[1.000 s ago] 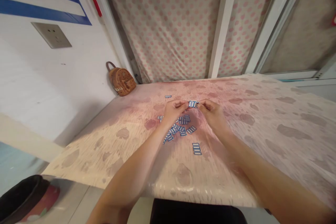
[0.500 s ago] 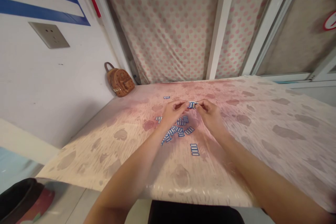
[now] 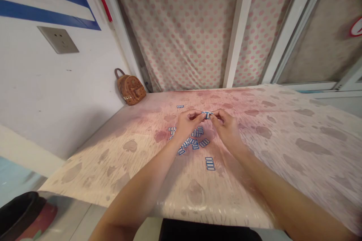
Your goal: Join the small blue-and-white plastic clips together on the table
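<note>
Between my two hands, above the table, is a small white piece with blue edges (image 3: pixel 207 115); its exact kind is too small to make out. My left hand (image 3: pixel 189 122) pinches its left end between thumb and fingers. At the other end, the thumb and fingers of my right hand (image 3: pixel 225 122) grip it too. Below them lies a loose cluster of similar blue-and-white pieces (image 3: pixel 192 142), partly hidden by my left hand and wrist. A separate group of the pieces (image 3: pixel 210 163) lies nearer me, and a small row (image 3: pixel 180 106) sits farther back.
A patterned cloth covers the table (image 3: pixel 135 169). A small brown backpack (image 3: pixel 131 89) stands at the back left corner against the wall. Behind the table hangs a dotted curtain (image 3: pixel 181 30). A dark-rimmed bin (image 3: pixel 25 214) is on the floor at lower left.
The held piece has turned slightly between my fingers, showing less of its striped face. Both hands stay nearly in place, and the view has shifted a little.
</note>
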Action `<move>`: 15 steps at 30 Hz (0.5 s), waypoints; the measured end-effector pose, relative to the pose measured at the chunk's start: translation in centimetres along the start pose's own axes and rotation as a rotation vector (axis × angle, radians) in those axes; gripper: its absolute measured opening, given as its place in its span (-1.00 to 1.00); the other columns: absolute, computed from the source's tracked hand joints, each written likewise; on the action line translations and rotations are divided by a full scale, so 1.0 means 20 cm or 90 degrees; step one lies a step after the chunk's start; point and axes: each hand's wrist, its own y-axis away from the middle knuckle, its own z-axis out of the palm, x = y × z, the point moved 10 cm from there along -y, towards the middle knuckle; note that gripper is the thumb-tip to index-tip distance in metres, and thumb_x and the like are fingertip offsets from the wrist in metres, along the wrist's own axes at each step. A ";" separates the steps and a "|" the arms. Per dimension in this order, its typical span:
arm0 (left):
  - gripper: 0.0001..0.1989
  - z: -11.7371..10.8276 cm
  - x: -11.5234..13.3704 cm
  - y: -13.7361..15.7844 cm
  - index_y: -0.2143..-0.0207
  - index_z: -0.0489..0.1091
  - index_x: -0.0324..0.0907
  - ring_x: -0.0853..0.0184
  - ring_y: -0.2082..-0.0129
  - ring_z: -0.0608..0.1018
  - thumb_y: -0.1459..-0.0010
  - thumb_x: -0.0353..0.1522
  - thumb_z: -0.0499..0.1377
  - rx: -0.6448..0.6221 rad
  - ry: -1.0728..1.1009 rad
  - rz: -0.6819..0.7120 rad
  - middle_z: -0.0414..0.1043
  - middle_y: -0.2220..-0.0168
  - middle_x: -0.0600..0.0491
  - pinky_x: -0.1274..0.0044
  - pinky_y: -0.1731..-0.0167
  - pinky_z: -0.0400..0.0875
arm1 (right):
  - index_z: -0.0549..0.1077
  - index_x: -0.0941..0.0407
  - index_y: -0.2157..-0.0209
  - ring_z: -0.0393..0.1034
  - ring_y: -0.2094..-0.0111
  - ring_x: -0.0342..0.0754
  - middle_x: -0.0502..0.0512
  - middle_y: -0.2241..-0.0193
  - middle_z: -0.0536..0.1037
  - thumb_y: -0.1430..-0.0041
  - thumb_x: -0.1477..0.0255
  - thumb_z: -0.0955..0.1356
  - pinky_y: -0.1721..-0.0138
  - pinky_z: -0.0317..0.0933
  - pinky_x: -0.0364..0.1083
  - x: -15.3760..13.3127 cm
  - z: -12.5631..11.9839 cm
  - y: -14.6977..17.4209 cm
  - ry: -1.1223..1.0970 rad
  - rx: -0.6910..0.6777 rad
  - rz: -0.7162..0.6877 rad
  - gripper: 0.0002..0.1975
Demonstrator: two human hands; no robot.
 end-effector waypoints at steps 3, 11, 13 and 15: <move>-0.64 0.01 0.01 0.00 0.37 0.57 -0.26 0.41 0.47 0.53 0.02 -0.12 0.38 -0.003 0.000 -0.002 0.57 0.44 -0.01 0.58 0.41 0.41 | 0.40 0.08 0.41 0.40 0.35 -0.02 0.05 0.43 0.52 -0.19 0.30 0.30 0.24 0.23 -0.01 0.01 0.00 0.01 0.017 0.010 0.006 -0.83; -0.63 0.00 0.02 0.01 0.39 0.56 -0.26 0.41 0.48 0.51 0.03 -0.10 0.37 -0.006 -0.001 -0.034 0.54 0.47 0.02 0.59 0.45 0.40 | 0.34 0.05 0.04 0.42 0.28 0.00 0.07 0.30 0.48 -0.14 0.35 0.37 0.18 0.33 0.03 -0.01 -0.01 -0.01 0.011 0.008 -0.044 -0.66; -0.62 -0.01 0.02 0.01 0.39 0.55 -0.27 0.42 0.48 0.50 0.03 -0.10 0.37 -0.009 0.001 -0.054 0.53 0.47 0.03 0.59 0.45 0.39 | 0.31 0.01 -0.11 0.43 0.18 0.03 0.11 0.17 0.49 -0.14 0.38 0.38 0.10 0.33 0.06 -0.05 0.03 -0.01 0.061 -0.055 -0.087 -0.51; -0.61 -0.02 0.02 0.01 0.39 0.55 -0.27 0.44 0.51 0.48 0.05 -0.09 0.38 -0.016 -0.001 -0.073 0.51 0.49 0.04 0.61 0.48 0.36 | 0.32 -0.02 -0.14 0.42 0.10 0.06 0.13 0.07 0.47 -0.16 0.42 0.36 0.04 0.31 0.08 -0.09 0.05 0.00 0.123 -0.096 -0.127 -0.51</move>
